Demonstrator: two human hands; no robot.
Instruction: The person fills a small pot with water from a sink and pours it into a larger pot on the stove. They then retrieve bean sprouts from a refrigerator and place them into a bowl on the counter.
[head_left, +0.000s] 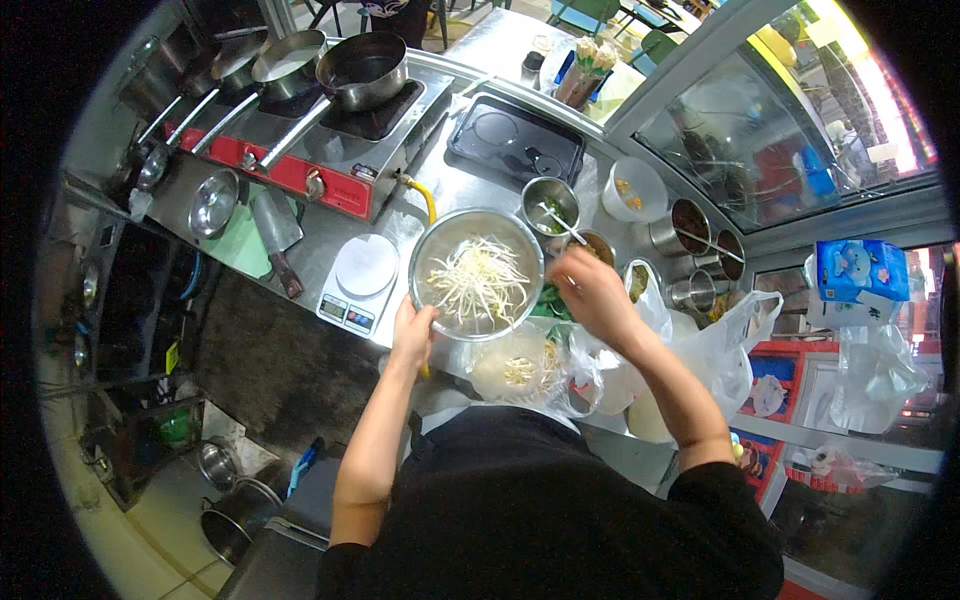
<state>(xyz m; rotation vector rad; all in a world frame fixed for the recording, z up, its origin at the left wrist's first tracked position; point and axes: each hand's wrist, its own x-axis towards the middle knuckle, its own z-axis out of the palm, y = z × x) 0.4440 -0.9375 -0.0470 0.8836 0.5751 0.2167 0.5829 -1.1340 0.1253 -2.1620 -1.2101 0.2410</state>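
My left hand (414, 330) grips the near left rim of a stainless steel bowl (429, 300), thumb over the edge. A loose heap of bean sprouts (480, 277) lies in it. Just right of the bowl is my right hand (589, 289), blurred, fingers bent; whether it holds anything is unclear. Beneath and beside it are leafy greens (553, 304), partly hidden. Behind that hand stands a metal pot of brown contents (598, 246), partly covered by it. A steel pot (531, 217) with chopped greens and a spoon stands farther back. More sprouts (517, 371) sit in a clear plastic bag nearer my body.
Left of the bowl is a white kitchen scale (366, 264). A cleaver (277, 225) rests on a green cutting board (240, 244). Several saucepans (364, 75) stand on the red-fronted cooktop (285, 176), handles towards me. A black tray (517, 139), a plastic tub (634, 187) and plastic bags (724, 352) surround the workspace.
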